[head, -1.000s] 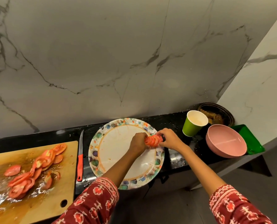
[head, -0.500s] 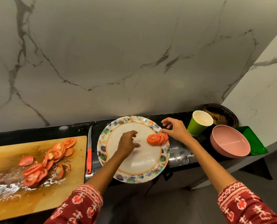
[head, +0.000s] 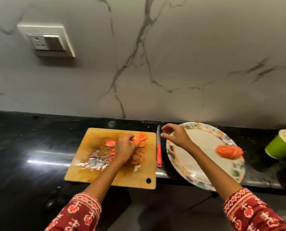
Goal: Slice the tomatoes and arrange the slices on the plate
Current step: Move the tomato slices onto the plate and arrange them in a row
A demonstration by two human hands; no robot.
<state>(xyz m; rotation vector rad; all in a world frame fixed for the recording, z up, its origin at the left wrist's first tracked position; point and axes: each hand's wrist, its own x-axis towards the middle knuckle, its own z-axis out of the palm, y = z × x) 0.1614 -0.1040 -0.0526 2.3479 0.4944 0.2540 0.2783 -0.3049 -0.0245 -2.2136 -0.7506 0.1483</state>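
knife (head: pixel 158 148) between cutting board (head: pixel 92 170), plate (head: pixel 204 144)

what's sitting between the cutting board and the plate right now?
A knife with a red handle lies on the black counter in the gap between the cutting board and the plate, blade pointing toward the wall. Head view shows it.
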